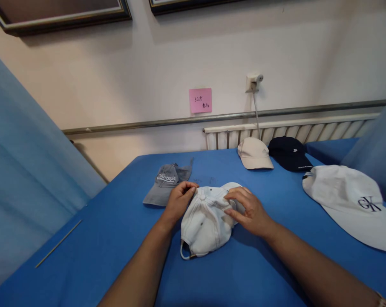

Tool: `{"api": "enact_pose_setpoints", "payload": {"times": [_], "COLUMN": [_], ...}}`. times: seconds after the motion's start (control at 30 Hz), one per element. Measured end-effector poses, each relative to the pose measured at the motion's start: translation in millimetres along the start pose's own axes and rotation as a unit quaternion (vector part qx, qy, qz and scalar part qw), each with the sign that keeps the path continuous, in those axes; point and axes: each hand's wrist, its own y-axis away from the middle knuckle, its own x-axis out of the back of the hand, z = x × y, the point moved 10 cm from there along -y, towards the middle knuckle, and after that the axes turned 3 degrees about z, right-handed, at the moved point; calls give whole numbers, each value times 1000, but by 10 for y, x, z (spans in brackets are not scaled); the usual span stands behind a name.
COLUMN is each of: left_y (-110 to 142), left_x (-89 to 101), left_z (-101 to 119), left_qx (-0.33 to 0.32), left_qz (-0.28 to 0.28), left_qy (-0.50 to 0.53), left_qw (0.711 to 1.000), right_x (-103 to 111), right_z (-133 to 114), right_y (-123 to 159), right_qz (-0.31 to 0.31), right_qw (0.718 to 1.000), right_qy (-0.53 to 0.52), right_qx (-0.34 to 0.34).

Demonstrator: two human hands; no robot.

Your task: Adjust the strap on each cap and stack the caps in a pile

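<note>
A pale, whitish baseball cap (208, 226) with dark seam stitching lies between my hands on the blue surface. Its strap opening faces me at the lower left, and its brim points away to the upper right, partly hidden. My left hand (179, 200) pinches the cap's upper left edge between thumb and fingers. On the other side, my right hand (249, 209) rests against the crown near the brim, thumb and fingers spread with a gap between them. Just behind my left hand sits a grey cap (167, 181) with white lettering, its brim toward the lower left.
A beige cap (254, 153), a navy cap (289, 153) and a large white cap (349, 192) lie toward the right on the blue-covered table (116, 238). A thin stick (59, 244) lies at left. Behind are a radiator (327, 130) and metal rail (161, 123); blue curtains (30, 162) flank the table.
</note>
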Motion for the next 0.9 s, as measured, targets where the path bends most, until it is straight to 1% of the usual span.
{"api": "enact_pose_setpoints", "payload": {"times": [0.07,0.17,0.23,0.27,0.3,0.37,0.43,0.47,0.5,0.57,0.63,0.7,0.8,0.87,0.9], "left_y": [-2,2,12,21,36,98,200,253,300,365,390,375,339,324,311], "left_x": [33,64,94,102,98,41,-49,-87,-120,-169,-198,-198,-187,-180,-162], "left_z": [43,79,111,137,169,241,307,335,357,389,389,356,289,299,331], "left_qx": [-5,-1,-2,-5,-10,-18,-22,-22,-22,-19,-14,-9,-1,-11,-23], "left_qz": [10,6,-8,-25,-51,-131,-221,-255,-283,-316,-328,-321,-298,-277,-257], "left_qy": [-2,-4,-10,-12,-13,-20,-45,-61,-76,-94,-101,-104,-100,-96,-92], "left_qw": [1000,1000,1000,1000,999,991,974,965,956,944,939,941,949,956,962], "right_x": [-25,-25,16,47,80,132,146,142,136,126,126,130,125,122,126], "right_z": [-46,-75,-81,-77,-71,-55,-39,-32,-24,-10,-4,-8,-19,-27,-29], "right_y": [7,20,27,29,33,40,45,46,47,49,53,57,60,58,57], "right_qz": [5,24,46,60,75,98,106,104,102,98,98,101,102,102,104], "right_qw": [1000,999,999,998,997,995,994,994,995,995,995,995,995,995,994], "right_qy": [14,20,20,17,13,1,-8,-9,-10,-12,-14,-15,-19,-20,-20], "right_qx": [12,17,15,11,6,-2,-7,-9,-10,-14,-15,-14,-11,-10,-11]}}
